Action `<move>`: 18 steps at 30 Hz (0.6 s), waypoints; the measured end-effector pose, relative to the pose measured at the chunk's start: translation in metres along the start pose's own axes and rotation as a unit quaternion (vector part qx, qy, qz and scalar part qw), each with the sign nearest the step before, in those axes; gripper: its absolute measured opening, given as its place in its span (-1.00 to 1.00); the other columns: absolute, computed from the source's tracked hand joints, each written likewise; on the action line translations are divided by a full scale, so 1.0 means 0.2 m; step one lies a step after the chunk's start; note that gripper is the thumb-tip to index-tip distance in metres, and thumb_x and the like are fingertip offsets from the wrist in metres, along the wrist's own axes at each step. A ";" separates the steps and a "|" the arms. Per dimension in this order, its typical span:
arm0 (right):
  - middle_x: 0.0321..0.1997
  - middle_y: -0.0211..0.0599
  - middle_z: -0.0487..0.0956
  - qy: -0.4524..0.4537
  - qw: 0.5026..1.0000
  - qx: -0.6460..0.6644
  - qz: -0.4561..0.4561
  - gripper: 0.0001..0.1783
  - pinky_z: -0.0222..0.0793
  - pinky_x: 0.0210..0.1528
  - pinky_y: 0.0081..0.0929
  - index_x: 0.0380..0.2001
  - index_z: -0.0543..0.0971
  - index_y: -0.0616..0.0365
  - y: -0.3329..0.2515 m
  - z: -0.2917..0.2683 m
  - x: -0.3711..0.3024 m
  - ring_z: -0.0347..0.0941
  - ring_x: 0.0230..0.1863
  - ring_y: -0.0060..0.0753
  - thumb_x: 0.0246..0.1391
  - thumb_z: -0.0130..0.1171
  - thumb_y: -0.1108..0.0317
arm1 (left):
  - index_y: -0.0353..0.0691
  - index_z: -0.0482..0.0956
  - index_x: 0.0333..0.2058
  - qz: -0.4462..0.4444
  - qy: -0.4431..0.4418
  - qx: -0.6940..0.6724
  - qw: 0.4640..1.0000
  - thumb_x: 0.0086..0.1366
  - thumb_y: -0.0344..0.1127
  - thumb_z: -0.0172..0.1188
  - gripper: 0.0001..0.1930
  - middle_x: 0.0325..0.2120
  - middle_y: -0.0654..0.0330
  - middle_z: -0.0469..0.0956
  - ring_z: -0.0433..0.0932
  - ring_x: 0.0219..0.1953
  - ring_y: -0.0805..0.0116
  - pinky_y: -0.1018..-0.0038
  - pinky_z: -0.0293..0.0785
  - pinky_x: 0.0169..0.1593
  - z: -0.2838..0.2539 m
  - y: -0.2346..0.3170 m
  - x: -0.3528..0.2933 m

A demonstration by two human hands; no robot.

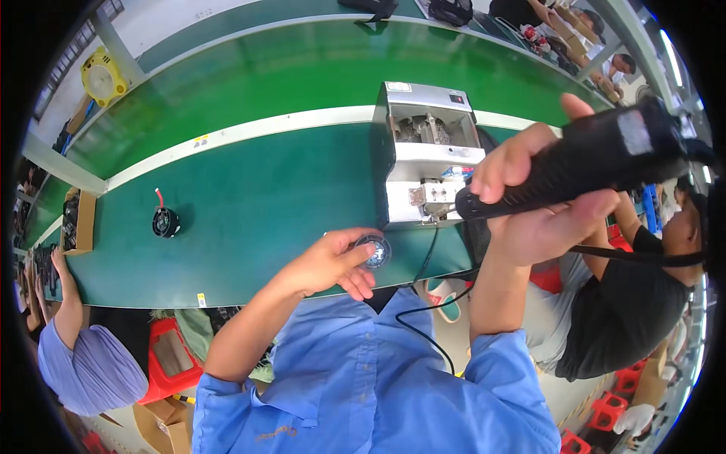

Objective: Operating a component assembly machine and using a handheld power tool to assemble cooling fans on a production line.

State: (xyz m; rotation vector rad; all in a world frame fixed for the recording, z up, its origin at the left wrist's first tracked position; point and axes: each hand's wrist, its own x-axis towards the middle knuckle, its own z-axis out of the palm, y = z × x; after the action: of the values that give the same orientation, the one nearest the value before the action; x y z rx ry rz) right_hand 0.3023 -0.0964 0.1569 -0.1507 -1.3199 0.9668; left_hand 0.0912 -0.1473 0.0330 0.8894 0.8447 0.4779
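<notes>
My right hand is closed around a black electric screwdriver, held nearly level with its nose pointing left. The screwdriver's tip is at the front of a silver and black screw feeder; whether it touches cannot be made out. Between the thumb and fingers of my left hand, near the table's front edge, is a small round part with a dark rim and a shiny centre. Farther left on the green table lies a black round part with a red piece sticking up from it.
A black cable hangs across my front. A cardboard box with dark parts stands at the left end. A co-worker in black sits close on my right, another in blue on my left. Beyond the white ledge runs a green conveyor.
</notes>
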 end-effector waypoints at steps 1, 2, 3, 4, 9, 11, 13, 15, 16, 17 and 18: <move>-0.55 -0.25 0.36 0.010 0.999 -0.041 0.022 0.01 0.34 -0.62 -0.44 0.22 0.04 0.32 0.01 0.02 0.00 0.34 -0.68 -0.40 0.09 -0.17 -0.42 | -0.32 0.21 0.18 0.003 0.003 -0.002 1.000 0.42 -0.17 -0.06 -0.53 -0.50 -0.01 0.54 0.63 -0.53 0.24 0.42 0.63 -0.48 0.00 0.00 -0.01; -0.57 -0.25 0.35 0.021 0.995 -0.084 0.043 0.01 0.34 -0.63 -0.46 0.20 0.05 0.32 0.01 0.04 0.00 0.33 -0.68 -0.41 0.08 -0.15 -0.42 | -0.31 0.21 0.18 -0.003 0.004 0.004 1.000 0.42 -0.17 -0.06 -0.53 -0.50 -0.01 0.54 0.63 -0.53 0.23 0.42 0.63 -0.48 0.01 0.00 -0.02; -0.61 -0.26 0.35 0.025 0.988 -0.144 0.043 0.01 0.32 -0.64 -0.50 0.18 0.08 0.33 0.02 0.06 0.01 0.32 -0.70 -0.43 0.05 -0.11 -0.43 | -0.31 0.20 0.18 -0.008 0.006 0.011 1.000 0.42 -0.16 -0.06 -0.53 -0.51 -0.01 0.54 0.63 -0.53 0.23 0.42 0.63 -0.48 0.02 0.01 -0.02; -0.61 -0.26 0.35 0.020 0.985 -0.161 0.051 0.01 0.31 -0.64 -0.51 0.18 0.09 0.33 0.03 0.07 0.01 0.31 -0.71 -0.44 0.04 -0.10 -0.43 | -0.31 0.20 0.18 -0.006 0.005 0.010 1.000 0.42 -0.16 -0.06 -0.53 -0.51 -0.01 0.54 0.63 -0.53 0.23 0.42 0.63 -0.48 0.02 0.00 -0.02; -0.62 -0.25 0.36 0.015 0.981 -0.184 0.061 -0.10 0.25 -0.67 -0.54 0.13 0.17 0.33 0.11 0.07 0.01 0.28 -0.73 -0.46 0.08 -0.08 -0.33 | -0.34 0.24 0.15 -0.004 0.015 0.009 1.000 0.41 -0.20 -0.07 -0.56 -0.50 -0.02 0.54 0.63 -0.52 0.23 0.43 0.63 -0.50 0.02 -0.01 -0.02; -0.62 -0.25 0.36 0.029 0.979 -0.186 0.075 -0.11 0.25 -0.67 -0.54 0.12 0.17 0.32 0.14 0.05 -0.03 0.28 -0.72 -0.46 0.09 -0.08 -0.32 | -0.31 0.25 0.16 -0.002 0.023 0.005 1.000 0.42 -0.18 -0.07 -0.56 -0.51 -0.01 0.54 0.63 -0.53 0.24 0.43 0.63 -0.49 0.02 -0.02 -0.03; -0.59 -0.26 0.36 0.051 0.981 -0.159 0.095 -0.13 0.26 -0.66 -0.52 0.13 0.16 0.28 0.13 0.04 -0.07 0.30 -0.69 -0.45 0.10 -0.07 -0.32 | -0.29 0.25 0.16 -0.001 0.032 0.000 0.999 0.42 -0.15 -0.06 -0.55 -0.53 0.00 0.54 0.63 -0.55 0.24 0.43 0.63 -0.49 0.02 -0.03 -0.03; -0.57 -0.28 0.36 0.059 0.982 -0.143 0.106 -0.09 0.30 -0.62 -0.51 0.15 0.14 0.23 0.09 0.02 -0.11 0.31 -0.69 -0.44 0.06 -0.05 -0.37 | -0.30 0.25 0.16 0.006 0.029 -0.001 1.000 0.42 -0.17 -0.07 -0.56 -0.53 0.01 0.54 0.63 -0.55 0.24 0.44 0.62 -0.50 0.03 -0.03 -0.03; -0.57 -0.27 0.37 0.061 0.985 -0.126 0.103 -0.08 0.32 -0.61 -0.49 0.17 0.12 0.22 0.07 0.01 -0.13 0.33 -0.68 -0.43 0.05 -0.02 -0.36 | -0.29 0.24 0.17 0.007 0.017 -0.006 1.000 0.43 -0.18 -0.08 -0.56 -0.53 0.02 0.54 0.63 -0.55 0.26 0.44 0.62 -0.50 0.03 -0.03 -0.03; -0.57 -0.27 0.37 0.058 0.989 -0.089 0.099 -0.06 0.35 -0.60 -0.48 0.19 0.10 0.23 0.05 0.00 -0.16 0.33 -0.69 -0.42 0.05 -0.02 -0.36 | -0.29 0.24 0.17 0.007 0.021 -0.009 1.000 0.43 -0.18 -0.08 -0.56 -0.53 0.02 0.54 0.63 -0.55 0.26 0.44 0.62 -0.50 0.04 -0.03 -0.01; -0.55 -0.24 0.38 0.060 0.993 -0.038 0.093 -0.05 0.37 -0.60 -0.46 0.21 0.08 0.23 0.03 0.02 -0.19 0.34 -0.68 -0.39 0.06 -0.05 -0.38 | -0.29 0.23 0.18 0.008 0.013 -0.009 1.000 0.43 -0.19 -0.08 -0.56 -0.53 0.02 0.54 0.63 -0.54 0.26 0.44 0.63 -0.49 0.04 -0.04 0.00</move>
State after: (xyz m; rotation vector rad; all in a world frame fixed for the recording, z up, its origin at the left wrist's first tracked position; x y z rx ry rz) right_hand 0.2978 -0.1186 0.1262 -0.3900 -1.2470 1.0474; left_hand 0.0976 -0.1554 0.0301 0.8753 0.8559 0.5117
